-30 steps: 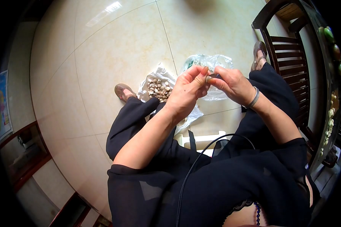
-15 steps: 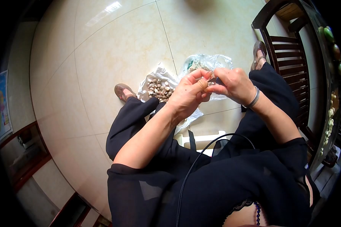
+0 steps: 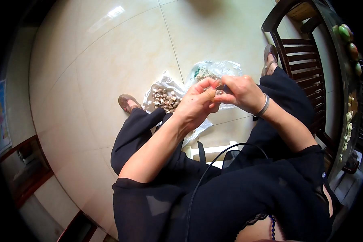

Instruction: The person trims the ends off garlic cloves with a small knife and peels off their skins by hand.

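Note:
My left hand (image 3: 195, 103) is closed, with thumb and fingers pinching a small brownish-grey piece (image 3: 219, 92), mostly hidden by the fingertips. It resembles the small brown-and-white mushrooms (image 3: 165, 99) heaped in the white plastic bag on the floor. Pressed close against it, my right hand (image 3: 243, 92) is closed around a small dark blade (image 3: 225, 87), of which only a little shows. Both hands meet above the floor between my knees. Behind them lies a clear plastic bag (image 3: 230, 68) with greyish scraps (image 3: 207, 73) inside.
A pale plastic stool (image 3: 192, 152) shows beneath me. A black cable (image 3: 207, 171) runs across my lap. At the right stand a dark slatted wooden chair (image 3: 304, 64) and a table edge bearing green and reddish fruit (image 3: 345, 34) and several pale pieces (image 3: 347, 133). Tiled floor (image 3: 121, 60) extends ahead.
The whole view has shifted slightly. My hands stay together, and the right thumb now lies closer over the small piece, covering more of the blade.

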